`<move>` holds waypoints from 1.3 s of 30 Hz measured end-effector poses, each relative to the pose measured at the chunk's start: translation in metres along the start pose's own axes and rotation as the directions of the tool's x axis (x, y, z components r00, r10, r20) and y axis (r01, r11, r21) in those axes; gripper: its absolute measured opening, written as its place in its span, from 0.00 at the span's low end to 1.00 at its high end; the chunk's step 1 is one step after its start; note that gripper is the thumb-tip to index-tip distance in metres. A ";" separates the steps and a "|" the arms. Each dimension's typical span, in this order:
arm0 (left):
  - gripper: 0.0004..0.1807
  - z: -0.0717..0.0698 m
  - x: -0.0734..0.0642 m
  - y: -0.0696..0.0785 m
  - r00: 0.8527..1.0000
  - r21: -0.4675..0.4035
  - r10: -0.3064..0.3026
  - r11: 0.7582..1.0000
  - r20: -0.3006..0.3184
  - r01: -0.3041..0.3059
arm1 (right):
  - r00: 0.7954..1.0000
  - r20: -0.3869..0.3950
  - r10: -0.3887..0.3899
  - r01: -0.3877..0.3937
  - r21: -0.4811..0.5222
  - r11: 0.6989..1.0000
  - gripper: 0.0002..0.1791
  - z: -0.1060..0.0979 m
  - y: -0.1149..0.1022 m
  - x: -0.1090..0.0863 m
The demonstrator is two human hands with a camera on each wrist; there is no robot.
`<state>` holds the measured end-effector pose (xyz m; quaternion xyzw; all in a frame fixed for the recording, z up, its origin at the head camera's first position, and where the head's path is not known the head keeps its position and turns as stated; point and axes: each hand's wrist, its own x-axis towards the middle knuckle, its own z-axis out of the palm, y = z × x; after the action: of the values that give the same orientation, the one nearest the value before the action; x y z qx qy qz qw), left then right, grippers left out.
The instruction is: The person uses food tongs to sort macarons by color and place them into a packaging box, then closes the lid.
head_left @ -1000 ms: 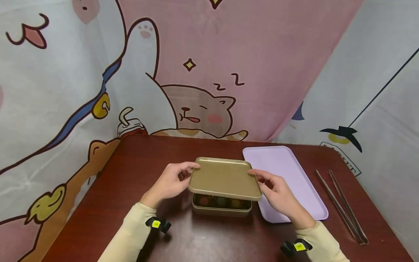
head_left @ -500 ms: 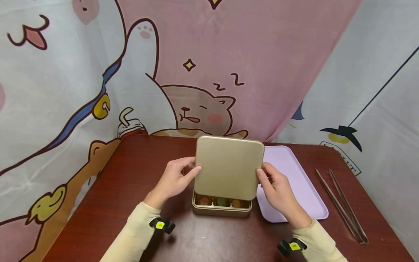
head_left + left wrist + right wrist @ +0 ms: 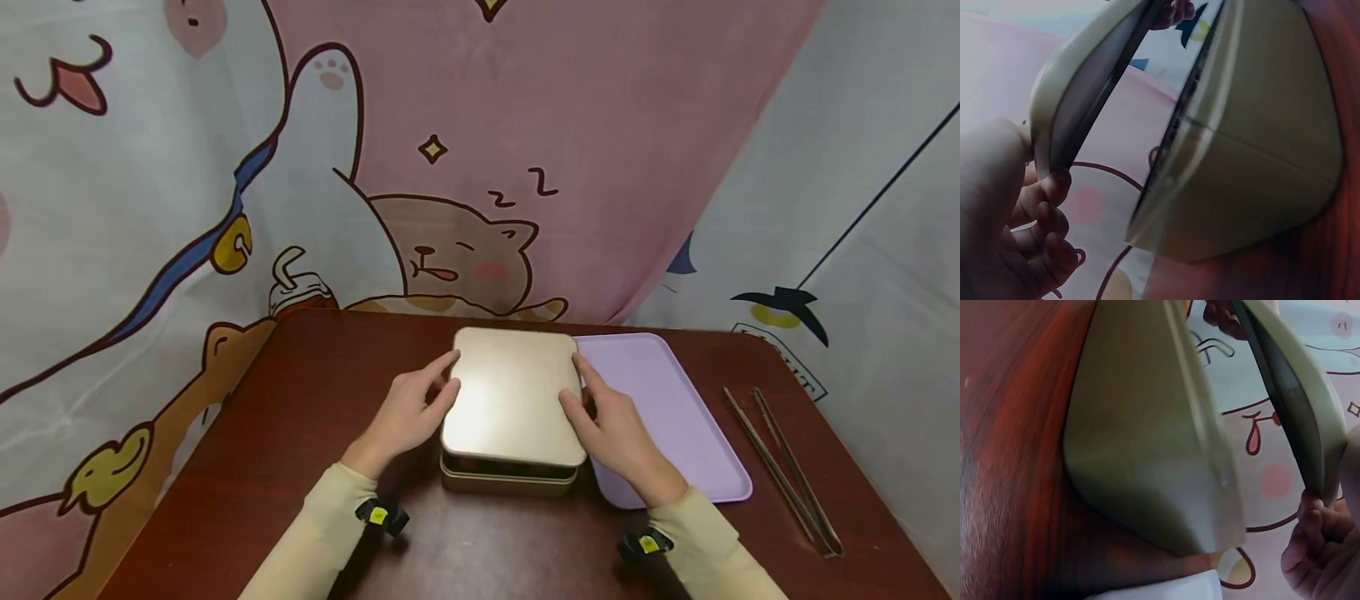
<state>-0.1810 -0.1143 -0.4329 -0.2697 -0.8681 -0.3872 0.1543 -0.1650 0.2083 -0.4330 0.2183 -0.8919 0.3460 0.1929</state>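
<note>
A gold tin lid (image 3: 513, 396) is held above its matching tin box (image 3: 510, 483), its smooth top facing up. My left hand (image 3: 405, 412) pinches the lid's left edge, thumb on top and fingers curled beneath. On the opposite edge my right hand (image 3: 615, 421) grips likewise. In the left wrist view a gap separates the lid (image 3: 1054, 100) from the box (image 3: 1260, 137). The right wrist view has the lid (image 3: 1310, 394) apart from the box (image 3: 1141, 425) too. The lid hides nearly all of the box's contents.
Right of the box lies a lilac tray (image 3: 675, 417), partly behind the right hand. Long metal tongs (image 3: 791, 479) rest farther right on the dark red wooden table (image 3: 315, 367). A cartoon-printed cloth (image 3: 585, 167) hangs behind the table's back edge.
The lid first tipped up steeply, baring small round items in the box's compartments. It has since come down flatter over the box, both hands lowering with it.
</note>
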 end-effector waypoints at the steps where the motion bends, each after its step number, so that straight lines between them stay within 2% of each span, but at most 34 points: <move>1: 0.26 0.001 -0.001 -0.002 1.000 0.018 -0.005 1.000 0.011 0.005 | 1.000 0.021 0.005 -0.005 -0.016 1.000 0.34 0.002 0.002 0.000; 7: 0.28 0.007 -0.004 -0.007 0.998 0.118 -0.021 0.993 0.064 0.014 | 0.992 0.129 0.002 0.008 -0.078 0.997 0.36 0.009 0.014 -0.001; 11: 0.28 0.010 -0.007 -0.009 0.996 0.154 -0.025 0.988 0.084 0.012 | 0.985 0.171 -0.016 0.033 -0.098 0.995 0.38 0.012 0.019 -0.002; 19: 0.28 0.014 -0.014 -0.009 0.992 0.233 -0.031 0.973 0.121 0.002 | 0.973 0.232 -0.004 0.035 -0.127 0.991 0.37 0.016 0.021 -0.005; 29: 0.27 0.018 -0.020 -0.014 0.989 0.236 -0.077 0.971 0.125 0.046 | 0.970 0.243 -0.011 0.055 -0.176 0.983 0.36 0.018 0.019 -0.005; 39: 0.29 0.020 -0.024 -0.016 0.990 0.261 -0.073 0.965 0.124 0.038 | 0.972 0.235 0.022 0.026 -0.199 0.980 0.37 0.021 0.017 -0.012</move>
<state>-0.1720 -0.1169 -0.4669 -0.2479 -0.9265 -0.2566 0.1192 -0.1683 0.2082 -0.4626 0.2380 -0.9386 0.2256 0.1069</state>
